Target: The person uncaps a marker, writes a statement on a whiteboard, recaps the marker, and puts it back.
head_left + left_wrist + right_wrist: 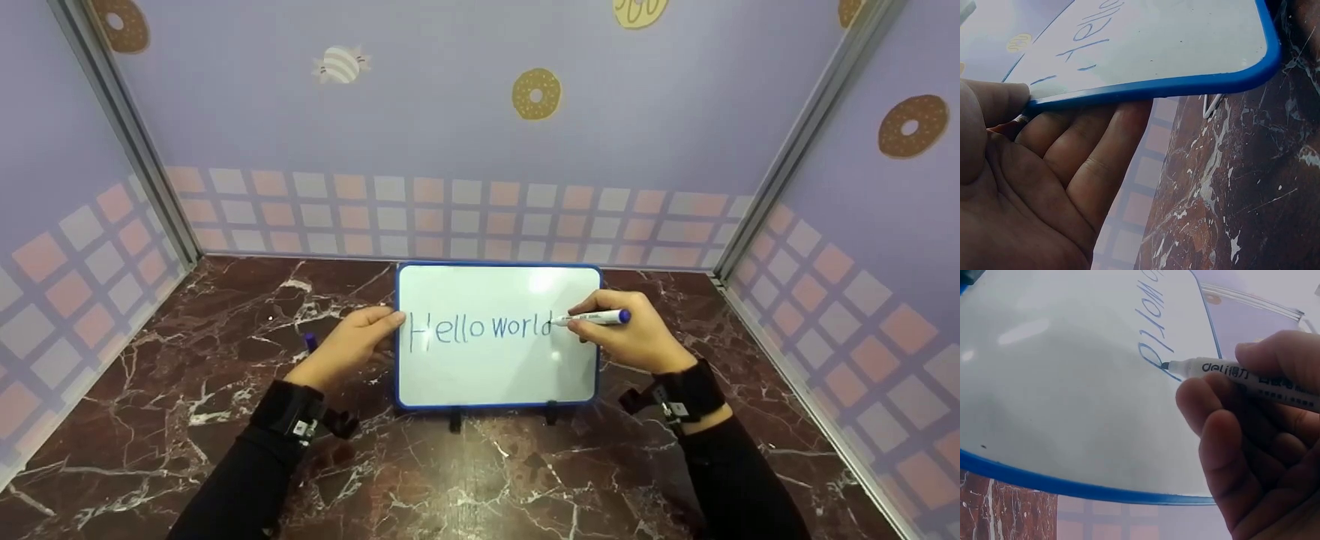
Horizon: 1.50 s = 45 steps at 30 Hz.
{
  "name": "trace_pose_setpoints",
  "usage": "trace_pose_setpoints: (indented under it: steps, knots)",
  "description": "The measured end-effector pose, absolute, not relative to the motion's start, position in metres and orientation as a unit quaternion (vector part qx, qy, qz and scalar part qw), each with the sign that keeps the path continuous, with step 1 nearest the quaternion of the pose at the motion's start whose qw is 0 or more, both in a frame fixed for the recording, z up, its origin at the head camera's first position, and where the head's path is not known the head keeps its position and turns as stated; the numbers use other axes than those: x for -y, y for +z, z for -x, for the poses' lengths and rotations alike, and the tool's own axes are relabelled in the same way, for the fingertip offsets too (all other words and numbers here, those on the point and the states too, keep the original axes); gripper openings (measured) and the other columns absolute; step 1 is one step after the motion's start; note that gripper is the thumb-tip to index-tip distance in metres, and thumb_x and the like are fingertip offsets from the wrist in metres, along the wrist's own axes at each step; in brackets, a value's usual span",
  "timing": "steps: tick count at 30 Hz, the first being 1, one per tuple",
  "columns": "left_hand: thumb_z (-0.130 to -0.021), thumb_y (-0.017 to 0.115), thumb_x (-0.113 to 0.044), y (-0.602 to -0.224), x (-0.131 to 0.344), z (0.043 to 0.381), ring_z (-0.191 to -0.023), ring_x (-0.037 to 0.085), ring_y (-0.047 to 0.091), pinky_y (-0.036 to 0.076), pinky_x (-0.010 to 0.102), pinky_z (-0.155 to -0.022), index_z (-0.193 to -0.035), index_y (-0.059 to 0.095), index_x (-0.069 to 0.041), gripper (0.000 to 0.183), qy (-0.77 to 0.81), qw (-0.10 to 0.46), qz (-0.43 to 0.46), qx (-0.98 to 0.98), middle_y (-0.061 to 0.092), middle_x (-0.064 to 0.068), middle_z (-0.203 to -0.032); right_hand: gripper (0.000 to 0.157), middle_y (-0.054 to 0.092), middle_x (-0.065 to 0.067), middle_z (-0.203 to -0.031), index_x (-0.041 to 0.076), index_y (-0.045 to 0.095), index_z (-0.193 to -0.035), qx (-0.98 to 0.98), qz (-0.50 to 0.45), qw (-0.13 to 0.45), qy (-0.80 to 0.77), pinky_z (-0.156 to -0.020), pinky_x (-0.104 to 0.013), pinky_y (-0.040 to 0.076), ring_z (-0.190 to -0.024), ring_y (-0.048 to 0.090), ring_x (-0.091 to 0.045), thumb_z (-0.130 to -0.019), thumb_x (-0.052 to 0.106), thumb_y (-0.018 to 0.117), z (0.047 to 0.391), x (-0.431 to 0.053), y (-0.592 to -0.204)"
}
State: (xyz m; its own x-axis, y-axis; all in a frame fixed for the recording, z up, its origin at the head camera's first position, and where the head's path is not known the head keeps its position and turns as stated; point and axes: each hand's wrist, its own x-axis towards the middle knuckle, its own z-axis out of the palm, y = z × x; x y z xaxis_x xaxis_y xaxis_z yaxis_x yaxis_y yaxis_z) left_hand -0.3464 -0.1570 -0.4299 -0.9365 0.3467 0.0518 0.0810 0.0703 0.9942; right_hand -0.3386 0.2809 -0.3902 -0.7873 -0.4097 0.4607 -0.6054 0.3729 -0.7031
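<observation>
A blue-framed whiteboard [495, 375] stands tilted back at the middle of the table, with "Hello world" written across it in blue. My left hand [361, 335] grips its left edge, thumb on the front and fingers behind the frame, as the left wrist view shows. In my right hand [630, 334] a white whiteboard marker [600, 318] with a blue end is pinched between thumb and fingers. The marker's dark tip [1166, 365] is right at the stroke of the "d" in the right wrist view.
Dark blue marker cap [310, 342] lies on the marbled table [480, 480] beside my left wrist. Black feet [455, 420] show below the board's bottom edge. Lilac walls [450, 135] with doughnut and checker prints enclose the back and both sides.
</observation>
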Motion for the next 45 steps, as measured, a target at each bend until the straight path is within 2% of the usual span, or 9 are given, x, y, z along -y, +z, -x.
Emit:
trace_pose_setpoints:
  steps: [2,6,10,14,18,23,27,38,45]
  knots:
    - [-0.119,0.055,-0.025,-0.43,0.157,0.347,-0.064,0.012,0.054,0.06,0.03,-0.063,-0.1,0.066,-0.001,0.032,0.663,0.098,-0.147,-0.728,0.053,-0.001,-0.071,0.005,0.08,-0.006,-0.089,0.006,0.083,-0.102,0.822,-0.308,0.1,0.469,-0.067,-0.026,0.064,-0.075,0.076,-0.019,-0.098,0.004,0.085,0.339,-0.282,-0.39]
    - [-0.119,0.055,-0.025,-0.429,0.158,0.347,-0.066,0.014,0.058,0.064,0.035,-0.068,-0.104,0.067,0.001,0.032,0.658,0.097,-0.149,-0.732,0.055,0.0,-0.073,0.004,0.079,-0.006,-0.088,0.007,0.083,-0.101,0.825,-0.302,0.085,0.471,-0.059,-0.026,0.063,-0.07,0.073,-0.025,-0.098,0.007,0.087,0.338,-0.283,-0.389]
    - [-0.119,0.054,-0.024,-0.428,0.159,0.347,-0.081,0.018,0.075,0.068,0.04,-0.078,-0.118,0.068,0.007,0.035,0.652,0.095,-0.152,-0.736,0.077,0.01,-0.096,0.004,0.079,-0.008,-0.085,0.007,0.083,-0.101,0.826,-0.295,0.071,0.474,-0.052,-0.025,0.058,-0.064,0.07,-0.028,-0.098,0.008,0.087,0.337,-0.284,-0.389]
    - [-0.119,0.054,-0.024,-0.429,0.159,0.347,-0.093,0.022,0.081,0.07,0.042,-0.084,-0.129,0.065,0.011,0.038,0.647,0.093,-0.148,-0.742,0.08,0.019,-0.112,0.006,0.078,-0.011,-0.083,0.005,0.083,-0.1,0.828,-0.298,0.063,0.471,-0.049,-0.022,0.053,-0.061,0.068,-0.025,-0.098,0.008,0.087,0.337,-0.285,-0.388]
    - [-0.119,0.054,-0.025,-0.43,0.159,0.346,-0.092,0.022,0.081,0.069,0.043,-0.084,-0.128,0.066,0.009,0.038,0.644,0.092,-0.144,-0.745,0.08,0.018,-0.112,0.005,0.077,-0.01,-0.082,0.005,0.083,-0.099,0.831,-0.294,0.061,0.469,-0.048,-0.021,0.052,-0.06,0.066,-0.022,-0.097,0.008,0.087,0.337,-0.285,-0.388]
    - [-0.119,0.054,-0.026,-0.429,0.159,0.345,-0.082,0.018,0.074,0.069,0.04,-0.08,-0.12,0.069,0.006,0.035,0.642,0.089,-0.146,-0.748,0.077,0.009,-0.096,0.005,0.076,-0.007,-0.081,0.006,0.083,-0.099,0.833,-0.287,0.064,0.469,-0.049,-0.022,0.051,-0.059,0.063,-0.015,-0.097,0.008,0.087,0.336,-0.286,-0.387]
    - [-0.119,0.055,-0.026,-0.428,0.159,0.346,-0.078,0.016,0.07,0.068,0.038,-0.077,-0.116,0.069,0.004,0.033,0.642,0.09,-0.146,-0.747,0.074,0.006,-0.09,0.004,0.076,-0.006,-0.081,0.007,0.083,-0.098,0.835,-0.283,0.067,0.468,-0.049,-0.02,0.05,-0.059,0.063,-0.014,-0.096,0.007,0.087,0.337,-0.286,-0.388]
    - [-0.119,0.055,-0.026,-0.433,0.158,0.346,-0.086,0.019,0.076,0.068,0.042,-0.082,-0.12,0.069,0.006,0.034,0.649,0.095,-0.144,-0.741,0.079,0.009,-0.099,0.005,0.079,-0.004,-0.086,0.008,0.084,-0.098,0.837,-0.28,0.07,0.465,-0.054,-0.03,0.061,-0.066,0.071,-0.024,-0.096,0.005,0.087,0.335,-0.288,-0.39]
    - [-0.119,0.053,-0.022,-0.431,0.159,0.348,-0.092,0.023,0.082,0.07,0.045,-0.083,-0.135,0.062,0.015,0.042,0.645,0.086,-0.157,-0.743,0.079,0.025,-0.115,0.005,0.078,-0.005,-0.084,0.006,0.083,-0.1,0.82,-0.307,0.097,0.473,-0.057,-0.022,0.057,-0.063,0.065,-0.011,-0.097,0.002,0.084,0.336,-0.293,-0.388]
